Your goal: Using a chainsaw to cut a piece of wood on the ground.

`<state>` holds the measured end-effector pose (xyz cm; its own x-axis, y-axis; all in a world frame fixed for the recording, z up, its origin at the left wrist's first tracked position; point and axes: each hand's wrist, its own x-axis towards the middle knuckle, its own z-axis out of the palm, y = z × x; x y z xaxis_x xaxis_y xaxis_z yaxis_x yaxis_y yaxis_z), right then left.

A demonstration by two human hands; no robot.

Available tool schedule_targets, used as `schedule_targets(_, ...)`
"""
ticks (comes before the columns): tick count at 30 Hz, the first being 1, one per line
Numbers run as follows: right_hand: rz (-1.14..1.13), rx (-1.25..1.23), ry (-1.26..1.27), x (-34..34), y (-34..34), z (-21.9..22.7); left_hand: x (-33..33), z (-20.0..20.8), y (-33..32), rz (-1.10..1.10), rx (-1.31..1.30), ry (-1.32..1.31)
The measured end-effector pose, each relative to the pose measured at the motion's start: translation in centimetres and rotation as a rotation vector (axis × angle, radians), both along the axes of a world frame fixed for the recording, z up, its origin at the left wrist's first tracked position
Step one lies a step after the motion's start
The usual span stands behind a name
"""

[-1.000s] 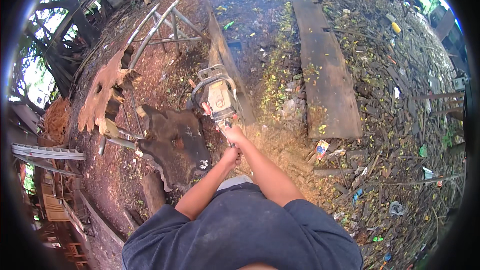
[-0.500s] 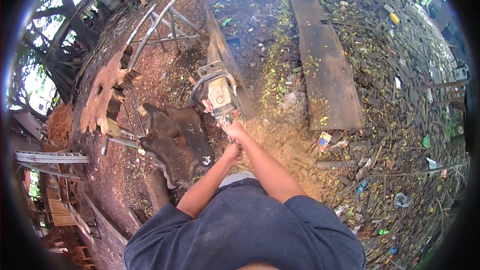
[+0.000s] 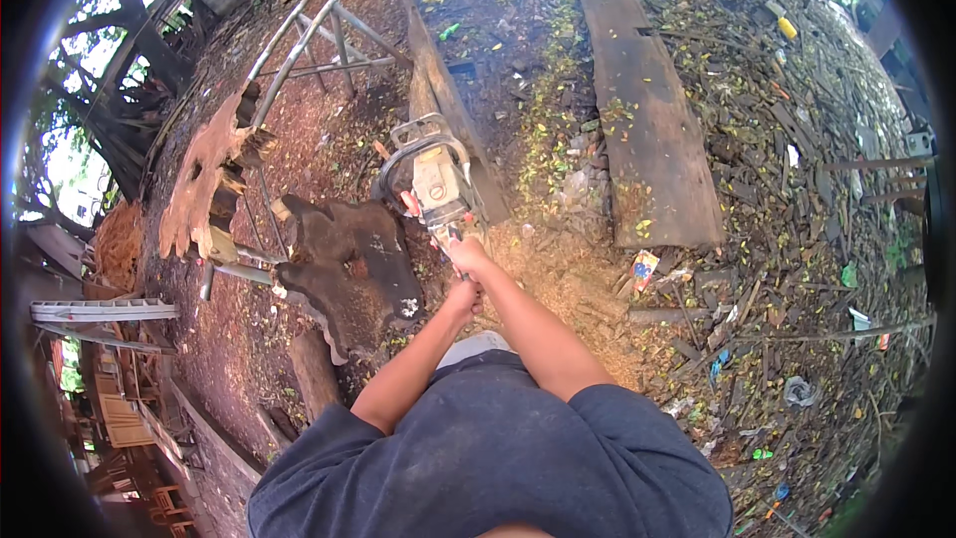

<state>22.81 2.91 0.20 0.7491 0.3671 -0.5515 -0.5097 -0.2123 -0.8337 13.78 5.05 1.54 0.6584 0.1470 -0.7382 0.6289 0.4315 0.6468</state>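
A chainsaw [image 3: 436,179] with a pale body and a dark looped front handle is in front of me, its rear end toward me. My right hand [image 3: 468,256] is closed around its rear handle. My left hand [image 3: 464,296] is closed just behind the right, at the same end; its fingers are partly hidden, and it seems to grip the rear handle too. Beneath and beyond the saw runs a long timber [image 3: 445,80]. The guide bar is hidden, so I cannot tell whether it is in the wood.
Sawdust [image 3: 558,289] covers the ground to the right of my hands. A wide plank [image 3: 652,120] lies farther right, among wood scraps and litter. To the left are a dark slab [image 3: 358,259], a jagged piece of wood [image 3: 204,179], a pole frame [image 3: 299,55] and a short log [image 3: 315,374].
The view has shifted slightly, and the saw sits a little nearer the top of the picture. Both hands keep their hold on it.
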Motion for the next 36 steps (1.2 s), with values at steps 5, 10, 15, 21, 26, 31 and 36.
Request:
schedule_targets(5, 0.038, 0.024, 0.034, -1.1, -0.7, 1.6, -1.9, -0.8, 0.0, 0.001, 0.005, 0.025)
schedule_targets(10, 0.032, -0.006, -0.036, -3.1, -2.3, -0.6, -4.0, 0.6, -2.9, 0.054, -0.030, 0.052)
schedule_targets(15, 0.018, 0.076, 0.045, -4.3, -3.3, 0.9, -5.2, 0.2, -3.1, 0.052, -0.022, 0.061)
schedule_targets(21, 0.032, 0.050, 0.081, -5.3, -4.7, 2.6, -6.3, 1.7, -4.0, 0.043, 0.017, 0.031)
schedule_targets(26, 0.046, 0.254, 0.270, -5.7, -5.8, 3.4, -7.0, 1.5, -4.0, 0.004, 0.034, 0.031)
schedule_targets(31, 0.057, 0.366, 0.375, -5.7, -6.3, 2.5, -8.0, 2.5, -5.0, -0.003, -0.010, 0.000)
schedule_targets(36, 0.000, 0.440, 0.523, -7.9, -7.2, 1.0, -10.2, 2.2, -5.9, -0.033, -0.057, 0.078)
